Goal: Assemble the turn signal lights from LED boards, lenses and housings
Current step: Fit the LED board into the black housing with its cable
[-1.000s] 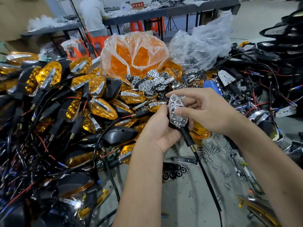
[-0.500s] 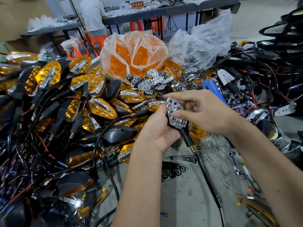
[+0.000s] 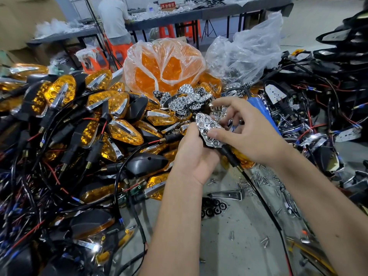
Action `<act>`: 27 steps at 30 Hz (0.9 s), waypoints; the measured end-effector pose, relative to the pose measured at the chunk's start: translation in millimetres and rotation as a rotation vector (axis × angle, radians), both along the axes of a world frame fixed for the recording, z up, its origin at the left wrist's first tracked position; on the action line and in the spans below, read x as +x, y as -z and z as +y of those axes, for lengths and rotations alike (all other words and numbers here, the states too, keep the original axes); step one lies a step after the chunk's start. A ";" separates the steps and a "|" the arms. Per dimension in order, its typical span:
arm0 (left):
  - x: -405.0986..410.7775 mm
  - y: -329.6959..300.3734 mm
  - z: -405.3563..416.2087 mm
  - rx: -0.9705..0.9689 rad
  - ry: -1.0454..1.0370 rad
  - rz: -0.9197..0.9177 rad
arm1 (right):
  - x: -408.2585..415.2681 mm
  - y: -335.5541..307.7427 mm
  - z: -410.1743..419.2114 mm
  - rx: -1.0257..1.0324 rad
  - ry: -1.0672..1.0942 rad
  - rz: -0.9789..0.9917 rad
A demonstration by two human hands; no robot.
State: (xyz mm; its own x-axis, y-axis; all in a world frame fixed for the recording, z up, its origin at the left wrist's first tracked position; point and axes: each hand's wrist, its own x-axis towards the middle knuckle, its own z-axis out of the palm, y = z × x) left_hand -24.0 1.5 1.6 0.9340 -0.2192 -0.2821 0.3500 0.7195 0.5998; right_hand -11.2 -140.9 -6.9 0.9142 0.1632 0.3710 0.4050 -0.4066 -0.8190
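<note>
My left hand (image 3: 196,154) grips a black turn signal housing from below, with its black stalk and cable (image 3: 256,188) trailing down to the right. A chrome honeycomb reflector (image 3: 208,129) sits in the top of that housing. The thumb of my right hand (image 3: 247,132) presses on the reflector's right edge, while its fingers spread loosely above it. Behind my hands lies a heap of loose chrome reflectors (image 3: 185,100). A clear bag of amber lenses (image 3: 163,66) stands behind that heap.
A large pile of finished amber signals with black cables (image 3: 83,120) fills the left. Black housings and wired LED boards (image 3: 310,108) crowd the right. Loose screws (image 3: 264,180) and a black reflector (image 3: 214,209) lie on the grey table. A person stands at a far bench (image 3: 114,18).
My right hand has opened its fingers off the reflector's top, leaving only the thumb on it. The housing has tilted slightly, with the reflector now facing more upward.
</note>
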 end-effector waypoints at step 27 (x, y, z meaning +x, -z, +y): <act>-8.0 -0.5 5.7 0.077 0.057 -0.378 | -8.2 -5.3 9.1 0.435 -0.273 0.319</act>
